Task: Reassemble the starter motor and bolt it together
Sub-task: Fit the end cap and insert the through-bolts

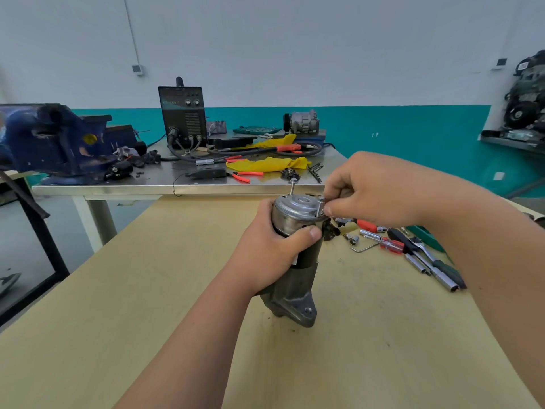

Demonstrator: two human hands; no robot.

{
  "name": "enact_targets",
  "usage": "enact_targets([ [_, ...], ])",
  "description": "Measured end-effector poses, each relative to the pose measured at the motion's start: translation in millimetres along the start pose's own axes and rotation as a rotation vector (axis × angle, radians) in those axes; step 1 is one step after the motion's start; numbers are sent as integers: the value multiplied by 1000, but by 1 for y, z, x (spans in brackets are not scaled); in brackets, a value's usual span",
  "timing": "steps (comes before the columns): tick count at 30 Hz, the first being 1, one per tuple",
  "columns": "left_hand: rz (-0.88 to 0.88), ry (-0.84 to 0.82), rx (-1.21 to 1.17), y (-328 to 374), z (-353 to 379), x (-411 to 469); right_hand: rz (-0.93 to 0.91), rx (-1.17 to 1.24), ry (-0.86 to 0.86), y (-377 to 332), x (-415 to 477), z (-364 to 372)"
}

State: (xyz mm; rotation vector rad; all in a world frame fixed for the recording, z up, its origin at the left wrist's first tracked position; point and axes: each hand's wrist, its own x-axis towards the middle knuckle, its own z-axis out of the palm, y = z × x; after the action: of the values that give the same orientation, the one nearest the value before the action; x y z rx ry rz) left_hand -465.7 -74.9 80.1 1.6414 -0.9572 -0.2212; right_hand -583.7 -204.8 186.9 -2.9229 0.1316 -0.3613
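The starter motor (305, 255) has a bright, polished metal end cap (298, 205), a matt black middle and a dull, rough-cast grey metal nose (295, 301), and the bolt (319, 206) at the cap's rim is shiny bare metal. The table (147, 290) is smooth, matt, pale yellow board, and the screwdriver (391, 246) on it has a glossy, clear red plastic handle. Behind, the bench (118, 188) top is brushed, softly reflective sheet metal carrying a vise (53, 137) in chipped blue paint, crumpled yellow cloth (265, 164) and pliers (247, 173) with orange plastic grips.
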Motion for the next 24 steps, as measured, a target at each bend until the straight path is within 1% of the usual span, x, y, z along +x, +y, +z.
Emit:
enact_targets([
  [6, -9, -17, 35, 2, 1, -3, -45, -85, -50, 2, 5, -4],
  [10, -4, -18, 34, 2, 2, -4, -35, -119, -108, 4, 9, -7],
  [13, -12, -19, 32, 0, -1, -2, -13, -135, -106, 5, 12, -3],
  [17, -42, -130, 61, -3, -18, -3, 91, 46, -103, 15, 16, 5],
  [21, -31, -126, -24, 0, -27, -2, 214, 398, -101, 24, 18, 22],
  [23, -3, -130, -99, -3, -22, -4, 255, 520, -114, 22, 21, 31],
  [24, 9, -110, -136, -6, -19, -4, 287, 572, -89, 22, 23, 34],
])
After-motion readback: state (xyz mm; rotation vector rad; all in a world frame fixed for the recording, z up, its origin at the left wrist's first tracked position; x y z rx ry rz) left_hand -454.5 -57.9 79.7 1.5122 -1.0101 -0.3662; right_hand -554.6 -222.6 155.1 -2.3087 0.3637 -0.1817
